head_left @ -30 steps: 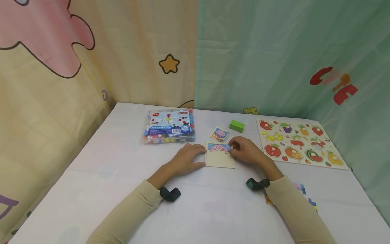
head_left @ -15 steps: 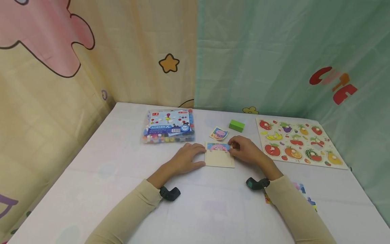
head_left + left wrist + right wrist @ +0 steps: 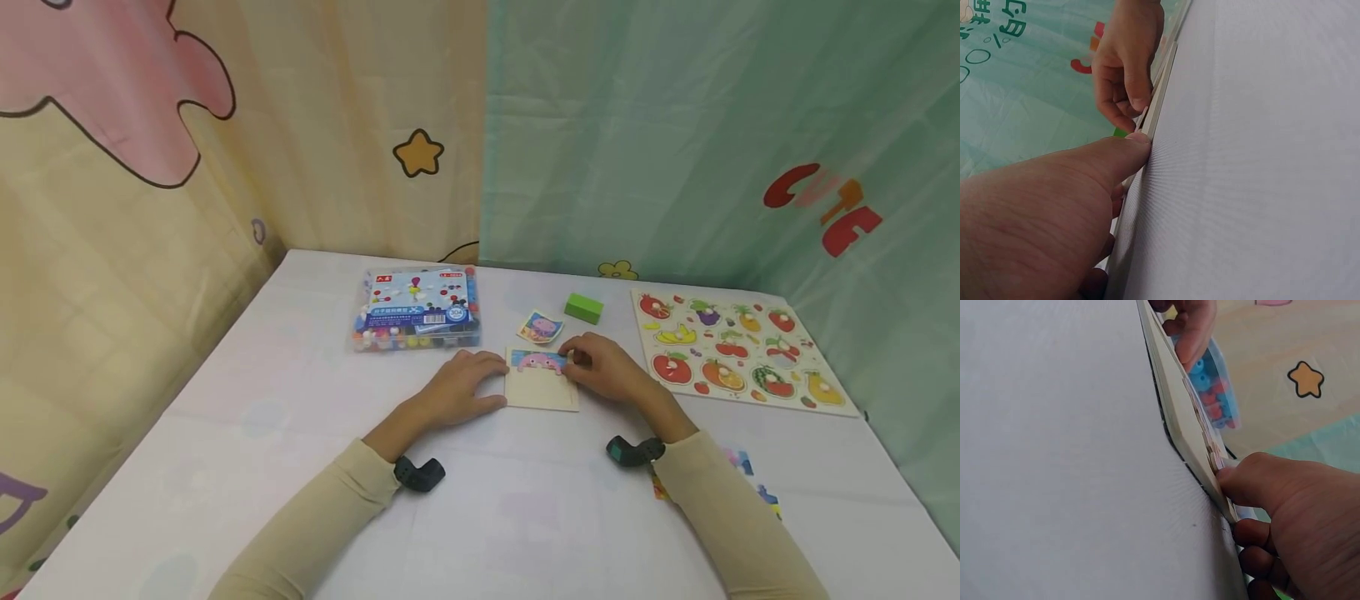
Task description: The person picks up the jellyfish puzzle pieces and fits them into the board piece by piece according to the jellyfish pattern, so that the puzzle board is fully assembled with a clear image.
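A small wooden puzzle board [image 3: 542, 395] lies flat on the white table between the hands. Along its far side runs a strip of puzzle pieces [image 3: 538, 361] with a pink face on blue; the nearer part is bare wood. My left hand [image 3: 462, 389] rests against the board's left edge, fingers loosely bent and thumb near the lower corner. At the upper right corner my right hand [image 3: 606, 367] has its thumb and forefinger curled on the end of the strip. In the right wrist view that thumb [image 3: 1250, 481] touches a piece; its fingertips are partly hidden.
Behind the board lie a picture card [image 3: 540, 327] and a green block [image 3: 583, 308]. A clear box of colourful beads [image 3: 417, 310] stands back left. On the right is a fruit puzzle board [image 3: 742, 354]. Loose puzzle pieces [image 3: 767, 498] are partly under the right forearm.
The right hand's fingertips have shifted very slightly at the board's upper right corner. Left hand, board and the other objects look the same, apart from a slight camera shift.
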`<state>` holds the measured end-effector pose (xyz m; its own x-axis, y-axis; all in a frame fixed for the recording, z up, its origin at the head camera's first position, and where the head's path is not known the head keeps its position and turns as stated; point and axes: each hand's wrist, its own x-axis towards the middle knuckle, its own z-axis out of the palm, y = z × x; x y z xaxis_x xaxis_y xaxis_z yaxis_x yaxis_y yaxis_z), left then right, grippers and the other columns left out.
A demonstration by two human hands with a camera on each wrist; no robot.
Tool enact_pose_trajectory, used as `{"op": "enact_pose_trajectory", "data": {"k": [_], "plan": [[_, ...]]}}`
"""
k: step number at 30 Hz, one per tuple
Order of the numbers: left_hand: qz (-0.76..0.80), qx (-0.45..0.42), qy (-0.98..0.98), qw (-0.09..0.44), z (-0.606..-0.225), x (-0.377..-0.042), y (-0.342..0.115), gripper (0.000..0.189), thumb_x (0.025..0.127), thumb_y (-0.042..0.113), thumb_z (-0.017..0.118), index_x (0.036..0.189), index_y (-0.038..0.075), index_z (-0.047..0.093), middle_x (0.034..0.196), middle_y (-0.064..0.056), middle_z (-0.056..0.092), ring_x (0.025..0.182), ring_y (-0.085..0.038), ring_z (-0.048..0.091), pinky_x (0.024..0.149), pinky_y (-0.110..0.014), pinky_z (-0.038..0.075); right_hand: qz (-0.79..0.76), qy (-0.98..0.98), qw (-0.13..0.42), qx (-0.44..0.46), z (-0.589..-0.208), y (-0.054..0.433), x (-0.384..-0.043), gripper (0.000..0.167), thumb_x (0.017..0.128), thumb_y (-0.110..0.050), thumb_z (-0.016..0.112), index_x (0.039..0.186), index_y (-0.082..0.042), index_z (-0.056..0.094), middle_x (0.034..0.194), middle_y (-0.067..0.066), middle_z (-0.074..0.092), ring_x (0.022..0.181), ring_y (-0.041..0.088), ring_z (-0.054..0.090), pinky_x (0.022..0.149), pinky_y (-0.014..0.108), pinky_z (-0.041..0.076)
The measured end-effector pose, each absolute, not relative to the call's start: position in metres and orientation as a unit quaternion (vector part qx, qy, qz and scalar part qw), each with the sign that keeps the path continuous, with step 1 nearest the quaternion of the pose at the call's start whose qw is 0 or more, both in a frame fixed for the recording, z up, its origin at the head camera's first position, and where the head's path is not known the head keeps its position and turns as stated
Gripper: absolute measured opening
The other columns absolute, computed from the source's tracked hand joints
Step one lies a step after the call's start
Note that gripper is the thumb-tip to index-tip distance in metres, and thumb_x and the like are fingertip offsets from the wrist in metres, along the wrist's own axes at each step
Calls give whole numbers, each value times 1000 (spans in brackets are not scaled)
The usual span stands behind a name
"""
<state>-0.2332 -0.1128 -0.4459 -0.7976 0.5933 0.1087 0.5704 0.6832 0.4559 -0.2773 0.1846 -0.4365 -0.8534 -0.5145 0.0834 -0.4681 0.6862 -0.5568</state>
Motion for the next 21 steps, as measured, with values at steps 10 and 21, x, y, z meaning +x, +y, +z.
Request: {"op": "enact_pose_trajectory", "data": {"k": [10, 21], "plan": [[242, 317, 917, 25, -445, -234, -113, 52, 95, 36, 71, 139, 10, 60, 145, -4, 54, 127, -24, 47, 104, -39, 39, -290, 915, 33, -278, -438, 184, -279, 29, 94, -12, 68, 123, -13, 70, 88, 2, 52, 83, 21, 49, 71, 37, 42], [246, 325, 913, 19, -444, -235, -113, 51, 95, 35, 72, 138, 10, 61, 142, -4, 57, 127, -24, 48, 104, -40, 39, -289, 914, 12, -286, -441, 186, -279, 27, 95, -18, 71, 121, -10, 73, 85, 1, 52, 79, 20, 47, 68, 35, 40]]}}
